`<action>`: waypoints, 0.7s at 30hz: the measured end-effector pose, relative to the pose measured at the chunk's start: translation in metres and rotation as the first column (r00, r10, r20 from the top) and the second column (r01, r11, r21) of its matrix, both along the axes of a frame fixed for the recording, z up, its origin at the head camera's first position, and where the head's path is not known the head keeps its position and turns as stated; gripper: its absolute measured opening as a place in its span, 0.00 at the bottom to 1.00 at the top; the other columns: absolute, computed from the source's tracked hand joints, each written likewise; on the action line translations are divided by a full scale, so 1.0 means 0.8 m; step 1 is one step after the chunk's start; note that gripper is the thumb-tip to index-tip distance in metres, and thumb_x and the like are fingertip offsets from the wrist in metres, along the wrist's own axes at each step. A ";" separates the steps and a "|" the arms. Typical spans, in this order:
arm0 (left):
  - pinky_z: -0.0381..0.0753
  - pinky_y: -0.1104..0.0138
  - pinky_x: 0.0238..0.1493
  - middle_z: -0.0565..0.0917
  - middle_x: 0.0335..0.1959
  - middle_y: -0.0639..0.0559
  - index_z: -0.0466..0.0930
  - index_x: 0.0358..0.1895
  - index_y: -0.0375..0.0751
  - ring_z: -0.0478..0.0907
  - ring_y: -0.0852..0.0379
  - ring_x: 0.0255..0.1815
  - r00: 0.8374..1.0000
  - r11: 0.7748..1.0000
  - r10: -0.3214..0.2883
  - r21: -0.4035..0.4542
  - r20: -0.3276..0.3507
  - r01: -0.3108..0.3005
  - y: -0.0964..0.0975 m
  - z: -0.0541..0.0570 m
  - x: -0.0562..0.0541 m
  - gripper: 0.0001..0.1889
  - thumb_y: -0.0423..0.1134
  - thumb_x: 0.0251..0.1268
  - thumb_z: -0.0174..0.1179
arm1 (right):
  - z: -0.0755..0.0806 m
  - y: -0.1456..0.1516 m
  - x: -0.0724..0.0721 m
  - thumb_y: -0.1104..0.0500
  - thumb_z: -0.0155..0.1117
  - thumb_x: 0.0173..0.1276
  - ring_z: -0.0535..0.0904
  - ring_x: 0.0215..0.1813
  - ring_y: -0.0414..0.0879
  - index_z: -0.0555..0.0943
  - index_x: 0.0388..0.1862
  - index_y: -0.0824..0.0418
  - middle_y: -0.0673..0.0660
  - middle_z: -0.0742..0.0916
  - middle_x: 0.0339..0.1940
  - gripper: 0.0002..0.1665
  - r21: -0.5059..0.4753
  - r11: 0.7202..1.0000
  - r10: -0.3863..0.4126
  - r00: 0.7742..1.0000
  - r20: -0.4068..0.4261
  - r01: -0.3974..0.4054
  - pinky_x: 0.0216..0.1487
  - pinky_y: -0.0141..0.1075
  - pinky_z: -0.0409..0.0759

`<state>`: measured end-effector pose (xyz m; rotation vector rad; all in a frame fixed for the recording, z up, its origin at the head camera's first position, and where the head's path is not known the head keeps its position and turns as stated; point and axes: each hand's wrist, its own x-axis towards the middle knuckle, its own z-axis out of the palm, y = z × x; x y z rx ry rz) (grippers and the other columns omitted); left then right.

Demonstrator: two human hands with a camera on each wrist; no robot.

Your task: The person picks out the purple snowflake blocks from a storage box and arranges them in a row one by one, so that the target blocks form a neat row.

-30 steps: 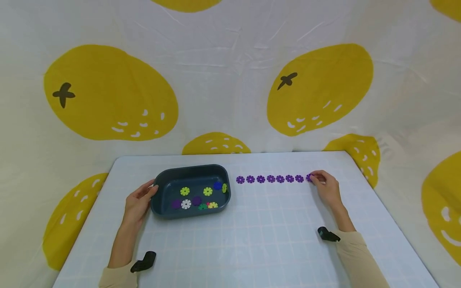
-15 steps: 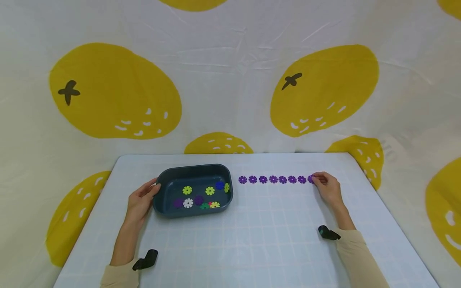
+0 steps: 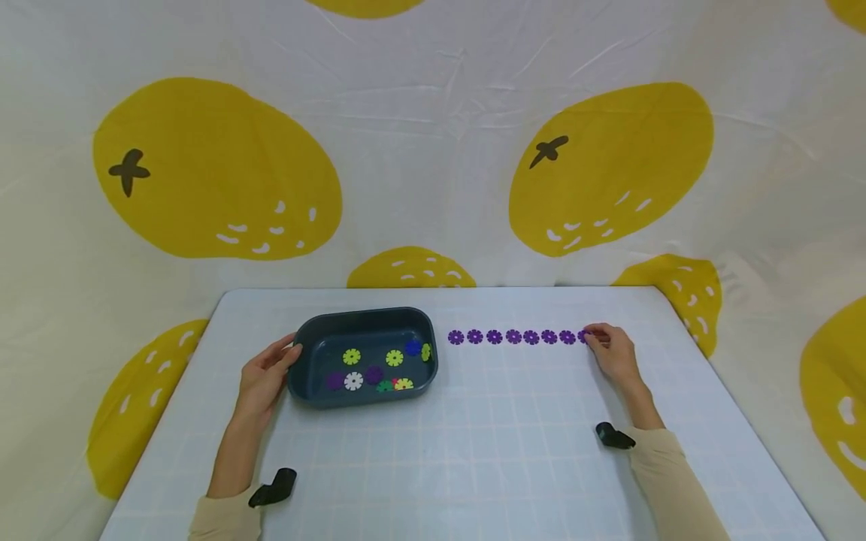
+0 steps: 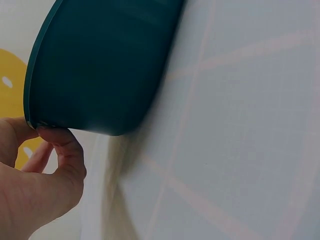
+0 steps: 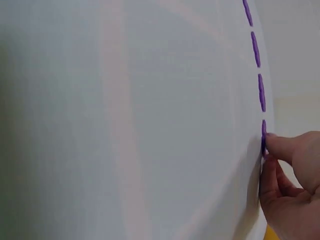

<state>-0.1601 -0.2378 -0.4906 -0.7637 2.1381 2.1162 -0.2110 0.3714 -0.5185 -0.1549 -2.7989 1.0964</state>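
In the head view my left hand (image 3: 262,379) grips the left end of a dark teal plastic tray (image 3: 365,403); the left wrist view shows thumb and fingers pinching its rim (image 4: 31,100). Inside the tray lie flower-shaped plastic discs in several colours, such as a white disc (image 3: 353,381) and a yellow-green disc (image 3: 351,357). A straight row of purple flower-shaped discs (image 3: 513,336) runs right from the tray. At the row's right end my right hand (image 3: 614,356) pinches the last purple disc (image 5: 263,131), which touches the tabletop and is partly hidden by the fingers.
The white gridded tabletop (image 3: 460,451) extends in front of the tray and the row. Behind its back edge hangs a pale cloth (image 3: 419,173) printed with yellow fruit. A black wrist-camera mount (image 3: 274,488) sits on the left sleeve, another mount (image 3: 614,436) on the right.
The head view has shifted slightly. My right hand has brought the last purple disc a little left, closer to its neighbour in the row. My left hand has stayed on the tray.
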 end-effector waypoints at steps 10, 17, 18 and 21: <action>0.74 0.76 0.43 0.78 0.47 0.65 0.73 0.74 0.45 0.74 0.67 0.48 1.000 1.000 0.002 -0.022 0.006 -0.002 0.002 0.003 0.000 0.34 0.51 0.68 0.69 | 0.006 -0.012 0.006 0.61 0.50 0.83 0.75 0.54 0.63 0.76 0.62 0.72 0.69 0.78 0.52 0.18 -0.004 0.998 -0.060 0.997 -0.046 0.059 0.56 0.52 0.74; 0.73 0.76 0.44 0.79 0.49 0.64 0.73 0.74 0.45 0.73 0.65 0.50 1.000 0.999 0.001 -0.046 0.014 0.000 0.002 0.003 0.001 0.34 0.52 0.69 0.69 | 0.017 -0.028 0.011 0.61 0.54 0.82 0.77 0.54 0.59 0.79 0.58 0.69 0.66 0.80 0.51 0.15 -0.010 1.000 -0.005 0.996 -0.092 0.004 0.55 0.46 0.76; 0.73 0.76 0.44 0.78 0.50 0.62 0.73 0.74 0.45 0.73 0.65 0.50 1.000 0.999 0.000 -0.046 0.017 0.001 0.002 0.003 0.001 0.33 0.52 0.69 0.68 | 0.020 -0.031 0.012 0.60 0.54 0.82 0.77 0.54 0.58 0.79 0.58 0.68 0.66 0.81 0.51 0.15 -0.007 1.000 0.002 0.996 -0.090 -0.003 0.56 0.46 0.77; 0.73 0.76 0.44 0.78 0.53 0.60 0.72 0.74 0.46 0.73 0.64 0.51 1.000 0.999 -0.002 -0.047 0.022 0.003 0.001 0.003 0.000 0.33 0.51 0.70 0.68 | 0.026 -0.039 0.013 0.60 0.55 0.82 0.77 0.55 0.58 0.79 0.58 0.68 0.65 0.82 0.52 0.14 -0.002 1.000 0.027 0.996 -0.089 -0.028 0.57 0.36 0.76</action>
